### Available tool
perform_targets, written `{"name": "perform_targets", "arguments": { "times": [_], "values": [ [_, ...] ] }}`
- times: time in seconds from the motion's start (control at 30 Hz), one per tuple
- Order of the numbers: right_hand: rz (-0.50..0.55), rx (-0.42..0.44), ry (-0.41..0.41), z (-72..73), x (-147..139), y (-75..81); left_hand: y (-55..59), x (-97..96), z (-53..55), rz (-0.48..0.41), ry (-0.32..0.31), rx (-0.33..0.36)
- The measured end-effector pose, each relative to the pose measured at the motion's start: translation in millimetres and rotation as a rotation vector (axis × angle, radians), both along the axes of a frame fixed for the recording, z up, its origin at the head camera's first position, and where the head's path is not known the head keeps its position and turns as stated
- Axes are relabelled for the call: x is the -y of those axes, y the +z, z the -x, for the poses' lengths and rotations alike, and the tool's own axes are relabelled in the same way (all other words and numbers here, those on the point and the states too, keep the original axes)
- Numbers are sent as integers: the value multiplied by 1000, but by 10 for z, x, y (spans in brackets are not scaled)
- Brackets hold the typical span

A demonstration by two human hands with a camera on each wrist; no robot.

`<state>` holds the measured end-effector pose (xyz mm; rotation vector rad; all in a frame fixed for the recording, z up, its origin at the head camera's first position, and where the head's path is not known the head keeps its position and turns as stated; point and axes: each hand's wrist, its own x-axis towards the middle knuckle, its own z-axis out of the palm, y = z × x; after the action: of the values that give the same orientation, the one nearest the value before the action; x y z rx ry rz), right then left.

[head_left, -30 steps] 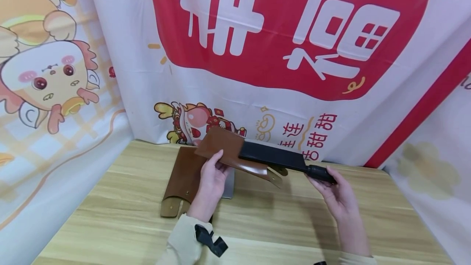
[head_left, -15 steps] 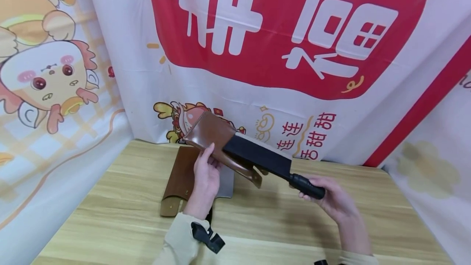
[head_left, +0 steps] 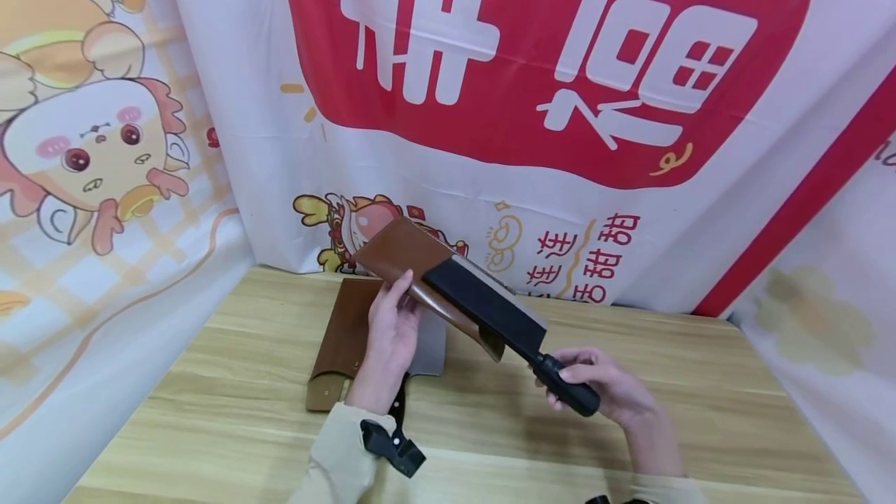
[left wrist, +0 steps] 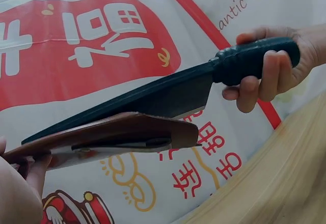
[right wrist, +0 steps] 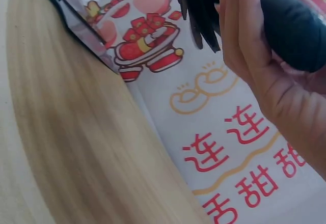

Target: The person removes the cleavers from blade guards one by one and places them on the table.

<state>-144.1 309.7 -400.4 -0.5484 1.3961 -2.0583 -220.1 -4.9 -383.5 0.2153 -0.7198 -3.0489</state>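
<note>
My left hand [head_left: 392, 333] grips a brown leather sheath [head_left: 402, 251] by its lower edge, thumb on the face. My right hand [head_left: 609, 383] holds the black handle [head_left: 577, 395] of a cleaver, fingers curled round it. The dark blade [head_left: 486, 302] lies over the sheath's face and slants down to the right. In the left wrist view, the blade's spine [left wrist: 122, 99] runs along the sheath's upper side, and the sheath's mouth gapes at its handle-side end. The right wrist view shows mainly my right fingers on the handle [right wrist: 295, 30].
On the wooden table [head_left: 231, 379] lies a second brown sheath [head_left: 343, 333], partly behind my left arm. Another cleaver with a grey blade [head_left: 430, 348] and black riveted handle lies beside it. A printed cloth [head_left: 259, 201] hangs behind and at the sides.
Both hands have shifted left, the right one more and also downward. The cleaver and the held sheath now slant more steeply, handle end lower, and the right hand's grip has turned on the handle.
</note>
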Motion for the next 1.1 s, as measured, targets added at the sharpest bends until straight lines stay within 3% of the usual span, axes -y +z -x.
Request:
{"name": "perform_targets", "arguments": {
  "times": [0.2,0.53,0.93,1.1],
  "values": [
    [-9,-18,121,-5,75,0,11,-35,-3,29,-8,-37],
    [-52,-133,95,-53,67,97,-28,-78,-8,47,-16,-35],
    [-10,-230,-56,-116,-151,175,-72,-170,-35,155,-74,-15],
    [-25,-211,-129,-122,-194,242,-119,-217,-64,190,-94,-47]
  ]
}}
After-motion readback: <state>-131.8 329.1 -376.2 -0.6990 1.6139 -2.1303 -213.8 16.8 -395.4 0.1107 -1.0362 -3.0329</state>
